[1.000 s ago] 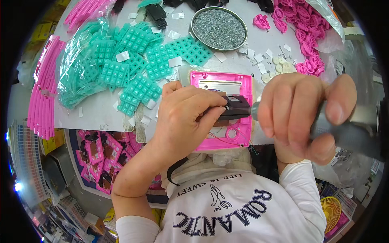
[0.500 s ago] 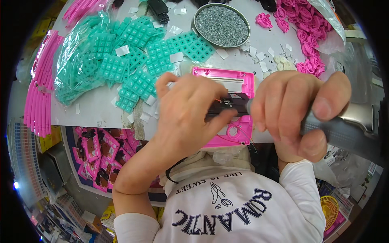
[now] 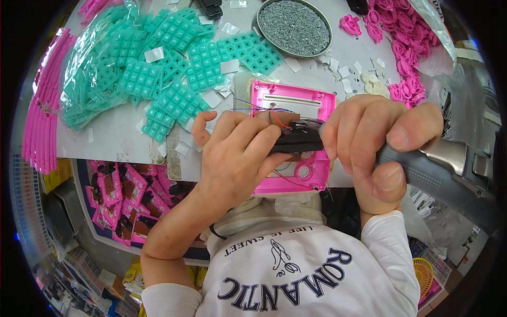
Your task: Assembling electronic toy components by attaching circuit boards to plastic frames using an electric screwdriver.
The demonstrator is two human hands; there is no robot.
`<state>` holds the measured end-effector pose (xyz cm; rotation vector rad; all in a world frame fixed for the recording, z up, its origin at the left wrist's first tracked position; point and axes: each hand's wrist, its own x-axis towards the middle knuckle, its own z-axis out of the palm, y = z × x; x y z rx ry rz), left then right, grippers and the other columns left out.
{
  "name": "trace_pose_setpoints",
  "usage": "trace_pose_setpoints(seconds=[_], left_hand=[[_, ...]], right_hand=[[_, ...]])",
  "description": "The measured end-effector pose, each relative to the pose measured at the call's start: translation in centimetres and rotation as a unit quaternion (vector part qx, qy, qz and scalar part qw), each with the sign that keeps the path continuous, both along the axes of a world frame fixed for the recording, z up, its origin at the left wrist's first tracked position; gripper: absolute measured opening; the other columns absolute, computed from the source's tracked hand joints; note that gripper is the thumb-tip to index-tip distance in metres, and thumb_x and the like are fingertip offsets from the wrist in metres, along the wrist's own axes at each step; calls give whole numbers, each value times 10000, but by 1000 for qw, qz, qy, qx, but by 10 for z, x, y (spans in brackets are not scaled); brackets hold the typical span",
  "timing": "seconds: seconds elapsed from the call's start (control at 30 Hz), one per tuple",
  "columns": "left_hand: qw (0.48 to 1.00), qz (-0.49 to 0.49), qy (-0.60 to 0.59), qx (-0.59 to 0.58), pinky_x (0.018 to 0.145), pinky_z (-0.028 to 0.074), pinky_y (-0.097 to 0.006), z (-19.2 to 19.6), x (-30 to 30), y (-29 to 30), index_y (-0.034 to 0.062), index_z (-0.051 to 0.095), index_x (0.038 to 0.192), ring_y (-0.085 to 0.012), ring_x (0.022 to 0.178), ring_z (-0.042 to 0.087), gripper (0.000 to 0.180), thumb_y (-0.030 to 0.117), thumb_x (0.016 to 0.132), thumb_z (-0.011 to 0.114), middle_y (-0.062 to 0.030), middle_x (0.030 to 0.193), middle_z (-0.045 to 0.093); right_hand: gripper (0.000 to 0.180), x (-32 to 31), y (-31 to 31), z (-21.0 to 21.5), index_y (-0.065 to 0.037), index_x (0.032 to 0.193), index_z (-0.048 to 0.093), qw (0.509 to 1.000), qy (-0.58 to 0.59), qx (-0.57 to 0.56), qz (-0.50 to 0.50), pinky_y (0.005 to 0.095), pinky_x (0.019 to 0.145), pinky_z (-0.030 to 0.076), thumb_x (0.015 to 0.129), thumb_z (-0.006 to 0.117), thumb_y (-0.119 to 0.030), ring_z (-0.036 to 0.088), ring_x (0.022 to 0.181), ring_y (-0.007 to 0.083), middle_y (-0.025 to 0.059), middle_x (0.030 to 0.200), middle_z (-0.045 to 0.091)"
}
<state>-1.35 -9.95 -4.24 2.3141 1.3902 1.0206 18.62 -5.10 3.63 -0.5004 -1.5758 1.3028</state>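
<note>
A grey power screwdriver is gripped in my right hand, its front end pointing left. The tip reaches a black plastic part, though the fingers hide the exact contact. My left hand pinches the left end of that part between thumb and fingers, its little finger sticking out. Behind the part shows a brown circuit board with thin red and blue wires. All of this lies over an open pink plastic housing at the table's near edge.
A round metal dish of screws stands at the back. Teal keypads spill from a clear bag at the left, beside long pink strips. Pink rings pile up at the right. Below left, a bin holds assembled pink pieces.
My left hand has shifted slightly left and down, uncovering the brown board and wires. The screwdriver has tilted a little. The whole view has shifted slightly.
</note>
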Motion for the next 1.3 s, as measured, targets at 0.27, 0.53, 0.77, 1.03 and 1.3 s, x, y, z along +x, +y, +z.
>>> trace_pose_setpoints(seconds=[0.27, 0.53, 0.77, 1.03, 1.3], left_hand=[[1000, -8, -8, 4, 957, 303, -484, 1, -1, 2, 148, 683, 955, -188, 893, 611, 388, 346, 661, 842, 42, 948, 668], [1000, -21, -7, 9, 960, 314, -503, -3, -2, 2, 147, 683, 941, -187, 867, 621, 359, 393, 711, 806, 39, 916, 671], [998, -44, -14, 43, 932, 330, -520, -8, -2, 2, 133, 672, 927, -200, 849, 608, 344, 365, 706, 800, 9, 896, 645], [995, -85, -21, 50, 981, 307, -518, -3, 4, -1, 140, 634, 858, -147, 899, 581, 211, 264, 724, 740, 29, 873, 582], [997, -75, -18, 19, 924, 324, -504, -3, 0, -3, 126, 670, 925, -198, 856, 622, 372, 349, 672, 829, 4, 946, 662]], right_hand=[[333, -6, -2, -7, -190, 1067, 465, 1000, 1, 13, 4, 294, 459, 442, 943, 743, -326, 500, 491, 129, -25, 623, 542], [317, -9, -2, -19, -163, 1057, 449, 992, -1, 121, 25, 291, 466, 500, 953, 728, -270, 535, 492, 113, -21, 645, 569], [329, -10, 5, -8, -144, 1058, 443, 993, -35, 100, 59, 299, 457, 494, 949, 734, -253, 538, 493, 125, 0, 656, 575], [318, -13, 16, -22, -111, 1033, 471, 981, -147, 115, 57, 338, 506, 515, 924, 751, -215, 530, 490, 173, 15, 629, 567], [475, 23, 44, 13, -202, 1418, 435, 981, -26, 96, 166, 228, 526, 484, 1008, 621, -354, 540, 567, 56, -57, 737, 586]])
